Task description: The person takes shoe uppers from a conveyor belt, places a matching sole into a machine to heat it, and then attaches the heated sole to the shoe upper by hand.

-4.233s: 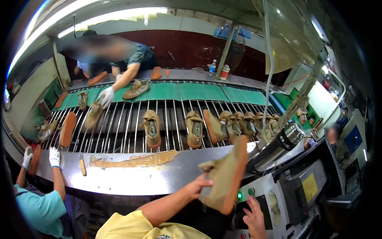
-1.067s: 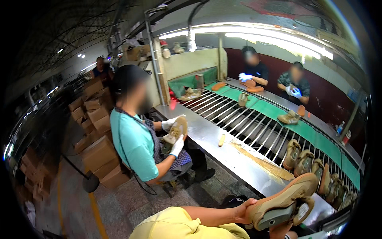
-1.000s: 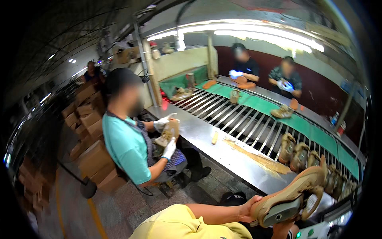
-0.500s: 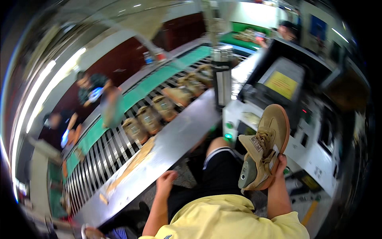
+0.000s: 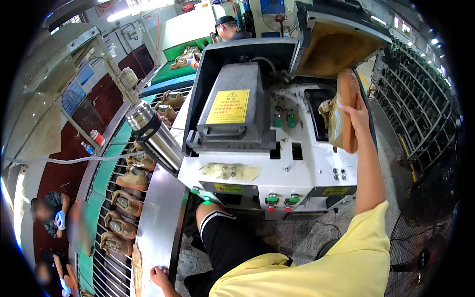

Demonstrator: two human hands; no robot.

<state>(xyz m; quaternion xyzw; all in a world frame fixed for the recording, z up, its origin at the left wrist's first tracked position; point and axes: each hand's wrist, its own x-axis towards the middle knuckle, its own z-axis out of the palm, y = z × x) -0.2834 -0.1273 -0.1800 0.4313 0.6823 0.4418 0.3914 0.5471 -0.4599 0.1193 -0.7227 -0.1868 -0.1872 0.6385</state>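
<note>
The right hand [image 5: 357,113] grips a tan shoe [image 5: 341,116] over the white machine [image 5: 277,163], the left hand [image 5: 159,277] rests loosely on the table [image 5: 158,218] edge, and the shoe might slip and drop into the dark hole.

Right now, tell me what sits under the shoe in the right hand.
The shoe, held in the right hand, hangs over a dark opening in the white machine. What is inside the opening cannot be seen.

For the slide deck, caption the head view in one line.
Right hand holds a tan shoe over a white machine; left hand rests on the steel conveyor edge.
</note>
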